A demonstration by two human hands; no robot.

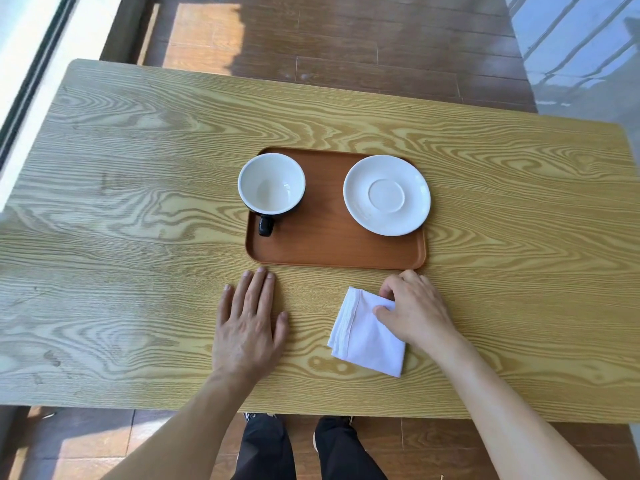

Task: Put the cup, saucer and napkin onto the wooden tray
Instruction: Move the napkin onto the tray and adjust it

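The napkin (367,332) is pinched by the right hand (414,311), the tray (332,247) lying at twelve o'clock; the left hand (247,323) is laid flat, empty, on the desk (138,202).

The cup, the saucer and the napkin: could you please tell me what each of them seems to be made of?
The black cup with a white inside looks like glazed ceramic: its bowl shines with highlights. The round white saucer looks the same, glossy, with a moulded centre ring. The folded white napkin seems to be woven cloth rather than paper: matte, soft folds, a stitched hem along one edge.
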